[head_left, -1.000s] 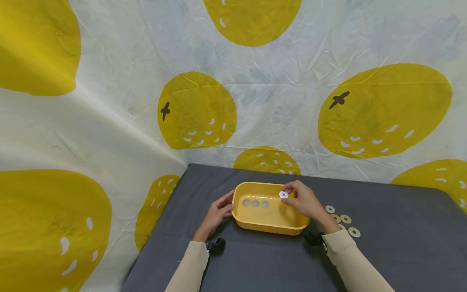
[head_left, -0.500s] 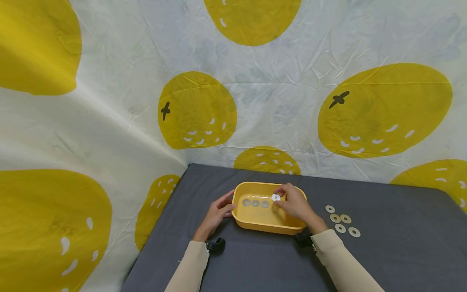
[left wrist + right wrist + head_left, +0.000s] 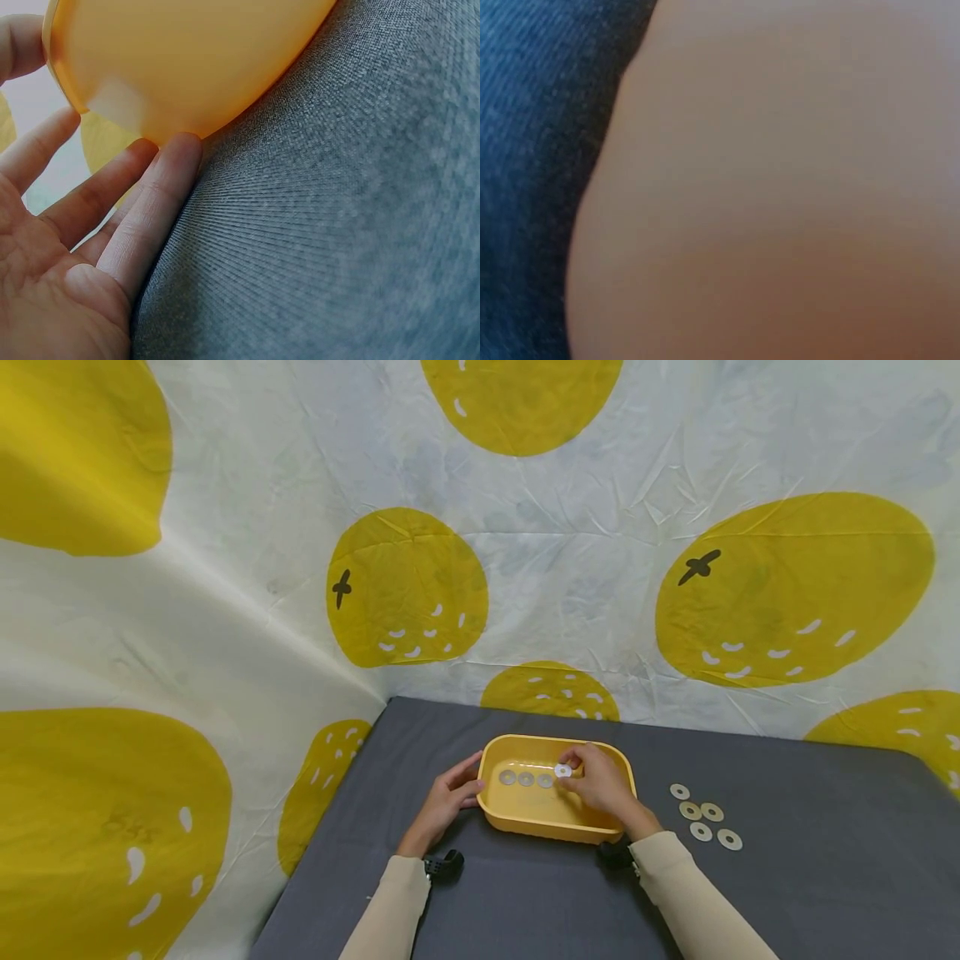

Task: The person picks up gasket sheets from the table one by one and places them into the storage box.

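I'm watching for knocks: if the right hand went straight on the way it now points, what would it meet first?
Most likely the rightmost flat washer lying in the yellow tray, though the height of the right hand is hard to judge; it might pass above.

Dressed in Beige and Black

The left sleeve point(image 3: 392, 902), bottom left of centre, is plain beige; the right sleeve point(image 3: 699, 893), lower right, matches. The left wrist device point(image 3: 449, 865) is black, ending in a curved knob; the right wrist device point(image 3: 615, 855) is black too, its outline unclear. Left hand point(image 3: 442, 802) and right hand point(image 3: 602, 783) are bare.
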A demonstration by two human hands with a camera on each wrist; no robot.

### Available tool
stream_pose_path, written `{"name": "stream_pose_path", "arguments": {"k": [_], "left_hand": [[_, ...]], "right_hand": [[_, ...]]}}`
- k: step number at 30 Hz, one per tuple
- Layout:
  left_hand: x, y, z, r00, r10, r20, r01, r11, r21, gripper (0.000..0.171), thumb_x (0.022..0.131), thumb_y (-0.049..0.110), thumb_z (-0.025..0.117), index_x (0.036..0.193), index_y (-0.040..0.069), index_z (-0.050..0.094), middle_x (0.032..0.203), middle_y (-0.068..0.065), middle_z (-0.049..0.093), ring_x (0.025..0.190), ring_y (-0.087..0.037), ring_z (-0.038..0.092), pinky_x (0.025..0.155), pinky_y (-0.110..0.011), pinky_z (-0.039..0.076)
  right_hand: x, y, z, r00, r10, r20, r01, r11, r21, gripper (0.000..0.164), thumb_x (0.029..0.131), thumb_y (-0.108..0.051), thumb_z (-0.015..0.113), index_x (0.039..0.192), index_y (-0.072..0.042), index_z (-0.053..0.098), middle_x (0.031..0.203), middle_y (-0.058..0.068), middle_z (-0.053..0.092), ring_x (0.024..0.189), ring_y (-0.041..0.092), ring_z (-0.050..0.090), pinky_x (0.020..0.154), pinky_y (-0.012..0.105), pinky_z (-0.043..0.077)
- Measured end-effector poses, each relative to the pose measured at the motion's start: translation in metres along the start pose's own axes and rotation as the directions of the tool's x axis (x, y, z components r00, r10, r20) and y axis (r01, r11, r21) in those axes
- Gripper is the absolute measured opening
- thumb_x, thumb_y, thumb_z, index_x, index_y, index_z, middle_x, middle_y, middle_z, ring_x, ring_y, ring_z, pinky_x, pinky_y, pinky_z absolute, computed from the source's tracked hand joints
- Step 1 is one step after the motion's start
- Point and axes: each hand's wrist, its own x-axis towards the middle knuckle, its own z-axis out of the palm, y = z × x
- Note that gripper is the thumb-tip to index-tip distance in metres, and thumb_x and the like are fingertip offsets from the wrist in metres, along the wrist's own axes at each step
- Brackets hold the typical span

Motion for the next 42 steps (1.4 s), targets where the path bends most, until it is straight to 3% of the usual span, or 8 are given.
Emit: {"name": "stream_pose_path", "arguments": {"k": [10,36,42], "left_hand": [[0.0000,-0.0001,-0.0001,1.000,0.001,0.002,-0.001,1.000,0.004,0.057,0.101,0.019,0.065,0.154,0.028,0.048,0.138,-0.018,0.062,0.113,-0.024,0.068,0.089,-0.034,0.062],[-0.0024,0.0022,0.0009,1.000,0.002,-0.004,-0.002,1.000,0.005,0.055,0.101,0.019,0.064,0.153,0.031,0.049,0.141,-0.016,0.061,0.118,-0.028,0.067,0.088,-0.032,0.061],[-0.0019,0.0014,0.0012,1.000,0.000,-0.005,0.000,1.000,0.013,0.055,0.101,0.019,0.064,0.153,0.031,0.049,0.141,-0.016,0.061,0.115,-0.025,0.068,0.088,-0.033,0.062]], "right_hand": [[0.0008,0.0031,0.0012,0.997,0.060,0.049,-0.062,0.997,0.036,0.026,0.087,-0.015,0.082,0.108,-0.009,0.068,0.077,0.005,0.054,0.059,0.017,0.047,0.057,0.029,0.039],[0.0045,0.0044,0.0049,0.991,0.104,0.086,-0.106,0.994,0.026,0.027,0.088,-0.013,0.081,0.111,-0.007,0.068,0.076,0.007,0.054,0.060,0.018,0.047,0.056,0.028,0.039],[0.0037,0.0024,0.0013,0.997,0.065,0.031,-0.069,0.987,0.145,0.024,0.094,-0.013,0.074,0.115,-0.004,0.068,0.075,0.006,0.054,0.057,0.016,0.045,0.055,0.027,0.038]]}}
